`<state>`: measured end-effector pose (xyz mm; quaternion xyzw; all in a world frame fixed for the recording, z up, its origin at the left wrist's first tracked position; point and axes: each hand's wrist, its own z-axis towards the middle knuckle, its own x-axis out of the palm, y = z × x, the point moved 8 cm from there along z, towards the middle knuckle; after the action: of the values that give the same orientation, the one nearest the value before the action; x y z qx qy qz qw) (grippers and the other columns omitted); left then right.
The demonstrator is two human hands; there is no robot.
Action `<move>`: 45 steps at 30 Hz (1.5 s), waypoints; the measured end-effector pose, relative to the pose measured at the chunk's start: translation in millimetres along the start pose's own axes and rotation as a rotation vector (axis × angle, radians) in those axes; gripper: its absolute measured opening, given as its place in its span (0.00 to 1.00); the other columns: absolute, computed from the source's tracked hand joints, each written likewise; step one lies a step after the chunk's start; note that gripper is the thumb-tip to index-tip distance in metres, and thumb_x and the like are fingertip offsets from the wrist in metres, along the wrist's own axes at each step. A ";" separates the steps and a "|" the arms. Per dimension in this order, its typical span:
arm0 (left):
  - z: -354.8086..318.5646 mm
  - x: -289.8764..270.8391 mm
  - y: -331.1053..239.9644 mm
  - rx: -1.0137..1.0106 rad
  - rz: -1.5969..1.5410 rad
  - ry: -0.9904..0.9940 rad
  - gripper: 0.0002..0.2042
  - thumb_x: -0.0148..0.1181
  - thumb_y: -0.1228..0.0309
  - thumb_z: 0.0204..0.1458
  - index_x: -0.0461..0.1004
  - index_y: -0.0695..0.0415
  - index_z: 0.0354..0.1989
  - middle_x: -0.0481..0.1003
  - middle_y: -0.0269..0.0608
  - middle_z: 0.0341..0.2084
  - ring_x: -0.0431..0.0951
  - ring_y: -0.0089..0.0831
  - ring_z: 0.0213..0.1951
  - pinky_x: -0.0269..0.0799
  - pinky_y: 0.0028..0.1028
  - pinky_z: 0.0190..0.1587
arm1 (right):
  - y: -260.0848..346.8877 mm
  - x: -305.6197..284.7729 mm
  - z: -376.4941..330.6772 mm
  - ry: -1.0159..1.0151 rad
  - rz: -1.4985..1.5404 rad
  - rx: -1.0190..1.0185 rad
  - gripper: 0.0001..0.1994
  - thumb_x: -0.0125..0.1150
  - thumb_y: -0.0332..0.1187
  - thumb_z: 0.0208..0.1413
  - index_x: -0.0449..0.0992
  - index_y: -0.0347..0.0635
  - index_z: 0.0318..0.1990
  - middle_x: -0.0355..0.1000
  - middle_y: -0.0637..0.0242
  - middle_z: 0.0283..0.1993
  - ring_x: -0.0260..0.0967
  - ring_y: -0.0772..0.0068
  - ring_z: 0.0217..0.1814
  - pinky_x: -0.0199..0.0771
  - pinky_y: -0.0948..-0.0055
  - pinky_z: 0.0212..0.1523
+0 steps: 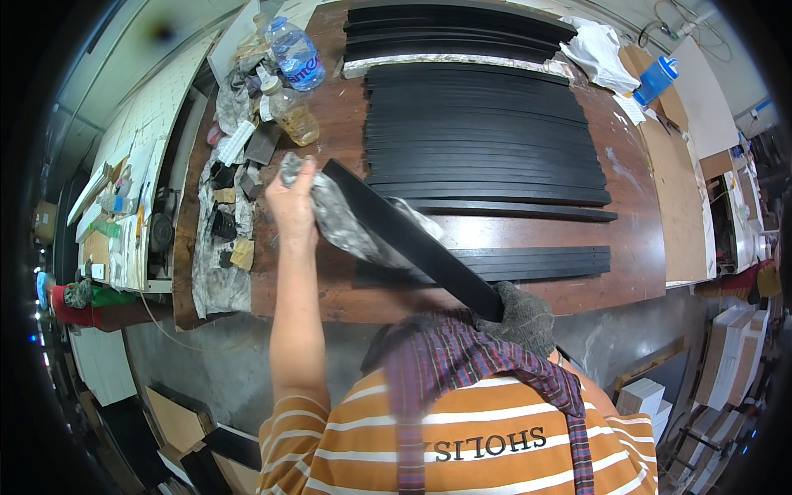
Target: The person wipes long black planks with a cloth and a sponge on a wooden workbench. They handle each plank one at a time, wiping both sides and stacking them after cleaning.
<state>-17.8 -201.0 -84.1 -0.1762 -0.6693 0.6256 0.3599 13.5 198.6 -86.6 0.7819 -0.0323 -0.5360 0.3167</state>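
Note:
My bare left hand (pixel 293 202) is closed on a grey-stained white rag (pixel 337 216), which hangs down behind a long black strip (pixel 412 239). The strip is held tilted over the table, its far end close to my left hand. In a dark grey knitted glove, my right hand (pixel 525 318) grips the near end of this strip. Beneath it, a short row of black strips (pixel 536 262) lies near the table's front edge. Farther back lies a wide row of similar black strips (pixel 487 136), with one strip (pixel 561 214) slightly apart at its front.
The brown table (pixel 635 239) carries another black stack (pixel 454 29) at the back. Left stand a large water bottle (pixel 297 54) and a bottle of yellowish liquid (pixel 290 115), beside a stained cloth (pixel 219 280) with small blocks. Back right are a white bag (pixel 601 54) and blue bottle (pixel 657 80).

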 end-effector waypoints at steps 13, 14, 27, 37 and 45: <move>-61.0 36.2 -67.7 0.156 -0.107 -0.022 0.10 0.60 0.70 0.62 0.76 0.63 0.46 0.79 0.42 0.36 0.79 0.27 0.34 0.76 0.27 0.38 | -30.9 3.7 46.5 0.297 0.838 -0.150 0.17 0.57 0.37 0.60 0.77 0.32 0.49 0.80 0.60 0.35 0.77 0.73 0.34 0.78 0.72 0.40; -84.6 65.1 -60.4 0.126 -0.146 0.105 0.11 0.59 0.72 0.62 0.75 0.61 0.50 0.79 0.41 0.39 0.79 0.27 0.38 0.76 0.25 0.40 | -32.5 8.7 47.7 0.318 0.759 -0.228 0.16 0.55 0.37 0.62 0.76 0.34 0.49 0.79 0.60 0.38 0.77 0.72 0.37 0.78 0.72 0.43; -8.3 93.3 -49.4 0.898 0.992 0.190 0.24 0.62 0.54 0.54 0.76 0.56 0.54 0.70 0.48 0.62 0.67 0.45 0.65 0.60 0.52 0.64 | 1.0 22.6 6.9 0.114 0.181 -0.821 0.20 0.69 0.32 0.50 0.72 0.40 0.51 0.75 0.52 0.48 0.74 0.47 0.48 0.74 0.56 0.48; 88.2 -24.8 -51.7 0.220 0.119 -0.078 0.13 0.59 0.69 0.61 0.74 0.64 0.49 0.80 0.42 0.39 0.82 0.30 0.38 0.79 0.29 0.39 | 34.3 -25.3 54.3 0.091 0.351 -0.729 0.20 0.64 0.44 0.57 0.73 0.38 0.48 0.76 0.60 0.32 0.74 0.59 0.30 0.74 0.64 0.34; 7.3 157.3 -159.2 0.603 -0.127 0.356 0.28 0.70 0.52 0.53 0.72 0.65 0.49 0.80 0.40 0.34 0.81 0.26 0.31 0.78 0.28 0.35 | 37.1 -94.4 140.2 -0.019 0.608 -0.358 0.24 0.50 0.46 0.69 0.68 0.32 0.59 0.77 0.56 0.46 0.76 0.66 0.41 0.76 0.70 0.45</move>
<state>-95.6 -122.9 110.8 -0.1261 -0.3909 0.7310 0.5449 -136.2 141.3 -21.3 0.6633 -0.1720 -0.4218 0.5937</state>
